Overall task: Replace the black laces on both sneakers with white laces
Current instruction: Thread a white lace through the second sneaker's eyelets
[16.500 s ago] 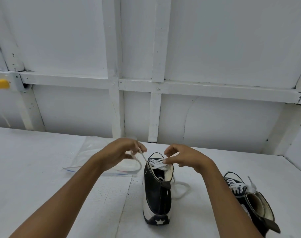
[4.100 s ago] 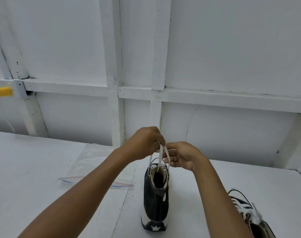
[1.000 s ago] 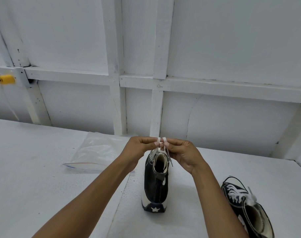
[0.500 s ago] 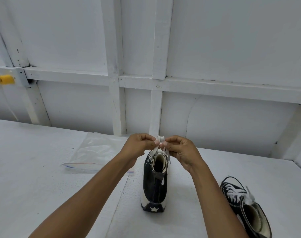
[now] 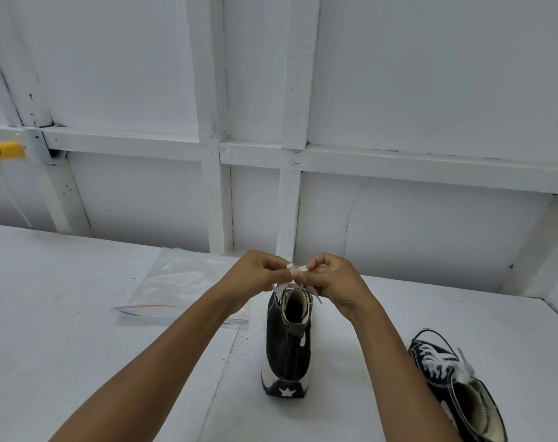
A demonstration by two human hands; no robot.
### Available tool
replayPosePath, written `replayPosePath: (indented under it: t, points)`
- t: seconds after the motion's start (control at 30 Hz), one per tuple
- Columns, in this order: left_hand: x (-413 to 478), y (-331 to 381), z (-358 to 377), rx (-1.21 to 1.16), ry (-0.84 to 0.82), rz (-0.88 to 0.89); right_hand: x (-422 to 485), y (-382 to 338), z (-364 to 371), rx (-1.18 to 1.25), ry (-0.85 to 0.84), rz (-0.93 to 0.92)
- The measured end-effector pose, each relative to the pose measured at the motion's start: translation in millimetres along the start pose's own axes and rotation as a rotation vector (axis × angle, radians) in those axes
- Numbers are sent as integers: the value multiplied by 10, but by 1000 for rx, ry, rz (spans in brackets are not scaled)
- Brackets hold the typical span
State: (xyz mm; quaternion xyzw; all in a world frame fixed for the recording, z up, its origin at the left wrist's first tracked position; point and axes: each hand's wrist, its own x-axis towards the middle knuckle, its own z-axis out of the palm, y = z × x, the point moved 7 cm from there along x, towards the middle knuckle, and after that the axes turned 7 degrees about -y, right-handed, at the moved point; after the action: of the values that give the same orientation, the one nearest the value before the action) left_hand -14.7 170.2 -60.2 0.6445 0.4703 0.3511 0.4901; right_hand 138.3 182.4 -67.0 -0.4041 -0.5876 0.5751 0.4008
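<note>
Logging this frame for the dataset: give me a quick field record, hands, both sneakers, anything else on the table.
left hand: pinching white lace above centre sneaker
right hand: pinching the same lace, fingertips meeting the left's
centre sneaker: upright, heel toward camera
right sneaker: white laces in, partly cut off by the frame edge
plastic bag: flat, left of centre sneaker
black laces: none visible

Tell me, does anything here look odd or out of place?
Nothing much. One sneaker stands upright while both hands pinch its white lace above the collar. The other sneaker, already white-laced, sits angled at the right. A clear bag lies flat.
</note>
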Motion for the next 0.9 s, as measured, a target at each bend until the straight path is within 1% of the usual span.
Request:
replayPosePath:
  t: [0.07,0.13,0.2,0.27,0.33,0.47,0.53,0.67,0.8,0.83,0.9]
  points:
    - [5,-22,11,-62,-2,14,11,44,20,17,-49,18]
    - [7,-50,33,-138,-54,-4,8,67,29,24,-94,37]
    - [8,-46,41,-129,-114,-14,9,67,15,1,-107,44]
    - [18,3,5,-14,-126,0,7,66,9,-14,-111,52]
    - [39,123,-16,163,-132,45,5,60,9,-29,-107,58]
    - [87,361,-9,639,-60,136,5,44,14,-90,-82,54]
    - [69,449,42,801,-36,197,9,35,16,-141,-74,50]
    - [13,516,179,1015,-3,348,30,15,11,-202,-49,64]
    - [-7,483,267,1118,26,462,27,25,22,-203,-23,96]
    - [-29,497,303,1156,31,524,29,32,36,-180,-29,103]
    - [-86,537,369,1241,70,725,48,56,58,-109,-33,139]
